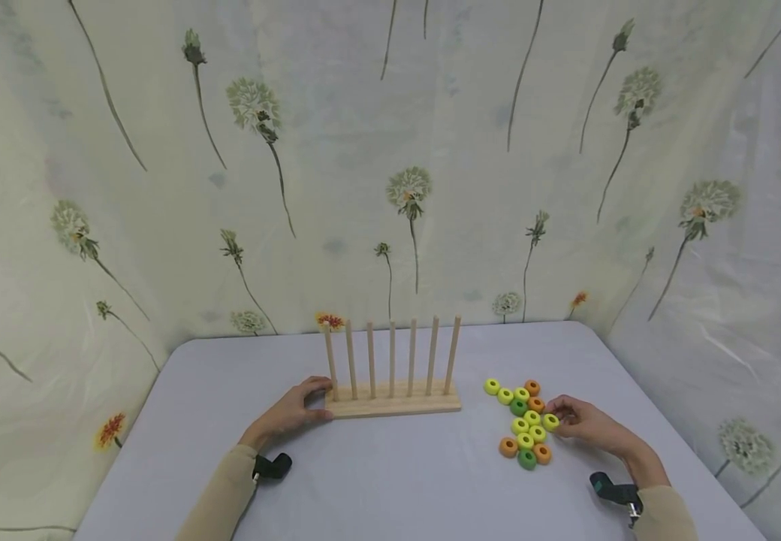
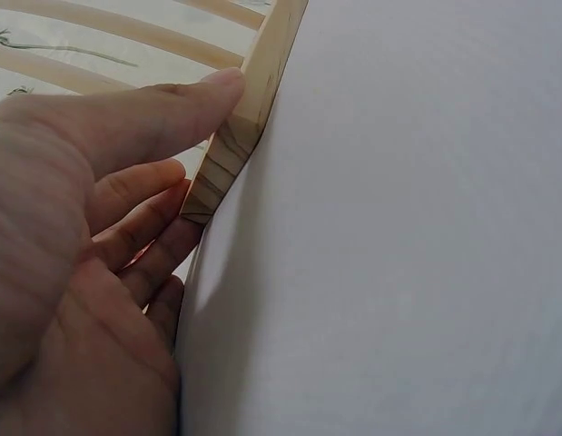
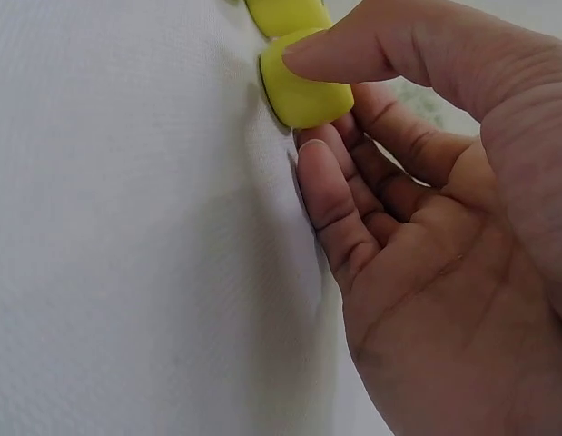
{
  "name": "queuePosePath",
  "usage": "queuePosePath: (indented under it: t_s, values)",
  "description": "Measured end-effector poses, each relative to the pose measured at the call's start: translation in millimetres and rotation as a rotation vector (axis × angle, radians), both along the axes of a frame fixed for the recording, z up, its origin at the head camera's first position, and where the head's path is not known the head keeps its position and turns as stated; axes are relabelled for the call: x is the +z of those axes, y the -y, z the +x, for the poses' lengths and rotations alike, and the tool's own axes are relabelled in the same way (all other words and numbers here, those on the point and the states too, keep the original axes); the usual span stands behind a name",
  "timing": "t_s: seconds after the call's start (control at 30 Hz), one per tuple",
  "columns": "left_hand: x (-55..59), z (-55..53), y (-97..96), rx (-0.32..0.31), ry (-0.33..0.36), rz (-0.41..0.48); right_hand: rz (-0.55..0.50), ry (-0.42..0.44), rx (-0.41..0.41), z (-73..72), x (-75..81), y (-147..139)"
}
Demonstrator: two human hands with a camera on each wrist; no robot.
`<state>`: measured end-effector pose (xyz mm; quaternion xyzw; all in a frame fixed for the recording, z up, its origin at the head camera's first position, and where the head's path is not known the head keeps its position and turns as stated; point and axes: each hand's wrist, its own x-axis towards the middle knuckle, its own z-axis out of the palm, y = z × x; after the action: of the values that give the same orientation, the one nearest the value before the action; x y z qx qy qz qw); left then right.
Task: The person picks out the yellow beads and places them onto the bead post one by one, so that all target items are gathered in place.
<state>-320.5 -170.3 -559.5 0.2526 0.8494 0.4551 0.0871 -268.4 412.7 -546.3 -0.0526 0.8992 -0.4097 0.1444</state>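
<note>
A wooden peg rack (image 1: 393, 407) with a row of several upright dowels stands near the back middle of the table. My left hand (image 1: 294, 409) grips its left end; in the left wrist view the thumb lies on the front edge of the base (image 2: 262, 86) and the fingers are behind it. At the right, my right hand (image 1: 586, 425) pinches a yellow ring (image 1: 550, 422) between thumb and fingers. The right wrist view shows this yellow ring (image 3: 303, 91) low at the cloth, close to another yellow one (image 3: 285, 13).
Left of the right hand lies a loose group of several rings: yellow (image 1: 520, 426), orange (image 1: 508, 447) and green (image 1: 527, 459). The table (image 1: 390, 481) has a pale cloth. A flower-patterned curtain (image 1: 336, 188) hangs behind it and along the sides.
</note>
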Motion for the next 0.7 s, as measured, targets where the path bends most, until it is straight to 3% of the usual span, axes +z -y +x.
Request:
queuePosePath:
  t_s: [0.7]
  values:
    - [-3.1,1.3,-3.8,0.026,-0.006,-0.002,-0.056,-0.027,-0.026,-1.1,-2.0,-14.0]
